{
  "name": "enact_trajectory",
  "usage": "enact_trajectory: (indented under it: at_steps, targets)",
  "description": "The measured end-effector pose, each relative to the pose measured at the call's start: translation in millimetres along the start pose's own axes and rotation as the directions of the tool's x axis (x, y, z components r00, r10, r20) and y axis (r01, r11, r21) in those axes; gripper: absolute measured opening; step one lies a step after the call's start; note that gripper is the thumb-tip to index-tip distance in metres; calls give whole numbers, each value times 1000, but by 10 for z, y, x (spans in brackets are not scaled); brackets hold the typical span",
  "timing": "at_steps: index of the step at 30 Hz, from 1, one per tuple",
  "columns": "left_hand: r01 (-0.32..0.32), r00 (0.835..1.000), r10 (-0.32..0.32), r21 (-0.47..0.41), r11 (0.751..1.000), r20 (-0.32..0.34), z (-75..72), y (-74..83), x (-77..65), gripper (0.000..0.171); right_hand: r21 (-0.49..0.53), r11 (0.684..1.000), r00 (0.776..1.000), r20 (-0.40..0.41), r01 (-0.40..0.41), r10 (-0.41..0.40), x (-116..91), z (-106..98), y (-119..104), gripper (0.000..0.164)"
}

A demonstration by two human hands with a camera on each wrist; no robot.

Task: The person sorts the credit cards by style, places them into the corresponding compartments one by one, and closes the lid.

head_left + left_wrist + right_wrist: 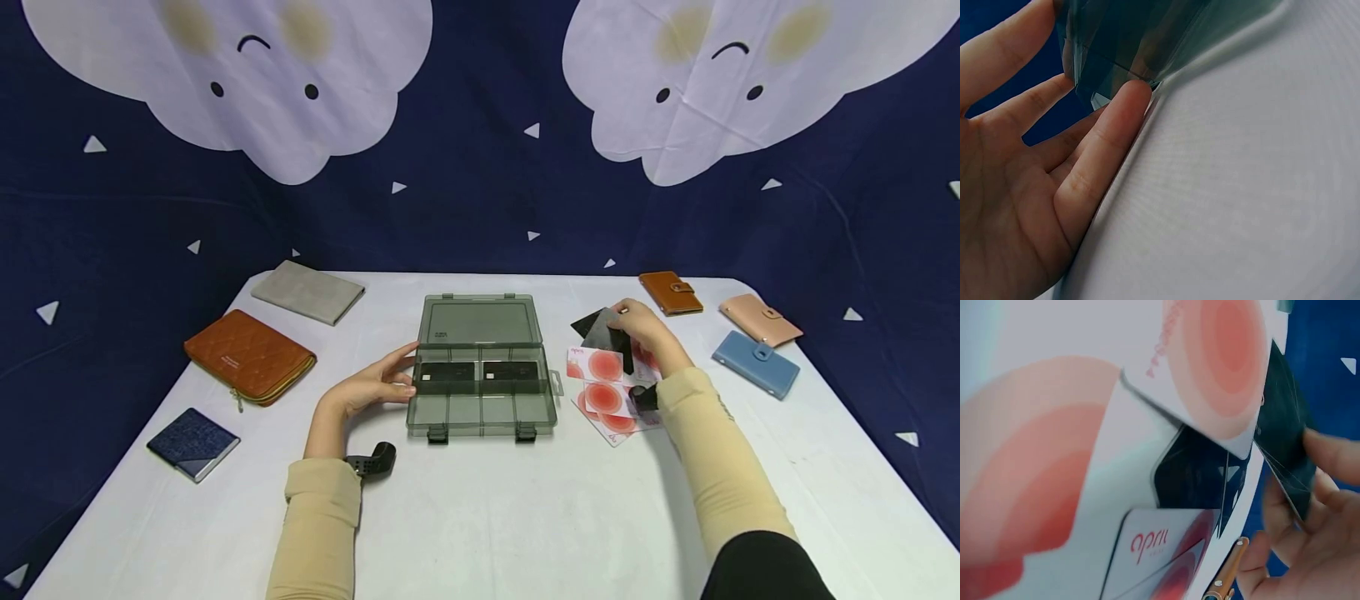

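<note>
A translucent grey-green plastic organizer box [480, 415] lies with its lid [480, 321] laid back, its inside split by dividers. Two black cards [447, 375] sit in its back compartments. My left hand [367, 386] touches the box's left side with extended fingers; in the left wrist view the thumb [1125, 109] rests at its bottom edge. My right hand [643, 327] pinches a dark grey card [602, 333] above a pile of cards at the box's right. In the right wrist view that card [1285, 425] stands tilted between thumb and fingers. Red-and-white cards [602, 398] and black cards lie below.
Along the left lie a grey wallet [307, 292], a brown zip wallet [250, 357] and a dark blue card holder [193, 443]. On the right are a brown snap wallet [670, 293], a pink one [759, 318] and a blue one [756, 364]. A white cloth covers the table [510, 517].
</note>
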State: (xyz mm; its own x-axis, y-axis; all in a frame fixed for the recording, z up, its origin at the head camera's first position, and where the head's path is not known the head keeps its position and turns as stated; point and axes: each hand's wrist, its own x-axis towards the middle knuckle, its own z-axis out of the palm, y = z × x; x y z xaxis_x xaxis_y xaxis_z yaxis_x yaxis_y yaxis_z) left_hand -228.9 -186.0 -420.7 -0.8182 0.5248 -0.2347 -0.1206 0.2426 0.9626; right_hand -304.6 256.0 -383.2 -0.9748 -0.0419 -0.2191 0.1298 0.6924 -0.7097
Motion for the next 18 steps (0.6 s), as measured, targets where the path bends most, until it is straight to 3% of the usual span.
enact_trajectory:
  at_steps: [4, 8, 18]
  targets:
    - [-1, 1000, 1, -1, 1000, 0, 2, 4, 1, 87, 98, 995, 991, -129, -19, 32, 5, 2, -27, 33]
    - [0, 1000, 0, 0, 1000, -3, 4, 5, 1, 87, 128, 992, 971, -237, -1, 32, -14, 12, -94, 33]
    - [-3, 1000, 3, 4, 1000, -3, 8, 2, 2, 87, 244, 964, 960, -277, 105, -34, -133, 165, -471, 33]
